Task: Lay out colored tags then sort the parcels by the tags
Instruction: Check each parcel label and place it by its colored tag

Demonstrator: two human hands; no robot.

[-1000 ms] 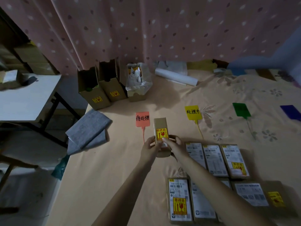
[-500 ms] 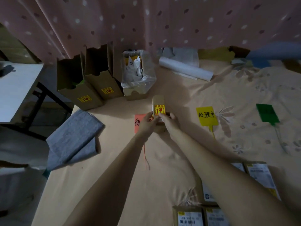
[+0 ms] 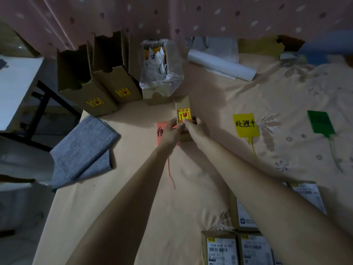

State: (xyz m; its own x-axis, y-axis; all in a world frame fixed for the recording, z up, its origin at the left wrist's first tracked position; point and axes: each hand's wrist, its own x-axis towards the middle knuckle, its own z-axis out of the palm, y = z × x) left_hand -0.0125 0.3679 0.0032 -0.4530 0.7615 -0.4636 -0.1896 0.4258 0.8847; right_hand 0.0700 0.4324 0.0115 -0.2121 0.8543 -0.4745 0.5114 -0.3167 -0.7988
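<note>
Both hands hold a small brown parcel [image 3: 183,109] with a yellow fragile sticker, just beyond the red tag [image 3: 160,131]. My left hand [image 3: 170,133] grips its left side and covers part of the red tag; my right hand [image 3: 196,129] grips its right side. A yellow tag [image 3: 245,124] with black writing lies to the right, and a green tag [image 3: 321,122] farther right. Several labelled parcels [image 3: 221,247] lie at the near right, partly hidden by my right arm.
Two open cardboard boxes [image 3: 107,88] with fragile stickers and a plastic-lined box [image 3: 162,73] stand at the back left. A folded grey cloth [image 3: 86,148] lies at the left edge. A white roll [image 3: 221,66] lies at the back. A white table [image 3: 17,87] stands off left.
Both hands carried the parcel away from me, from in front of the red tag to just beyond it. The view has tilted forward, so the near parcels slid down the frame.
</note>
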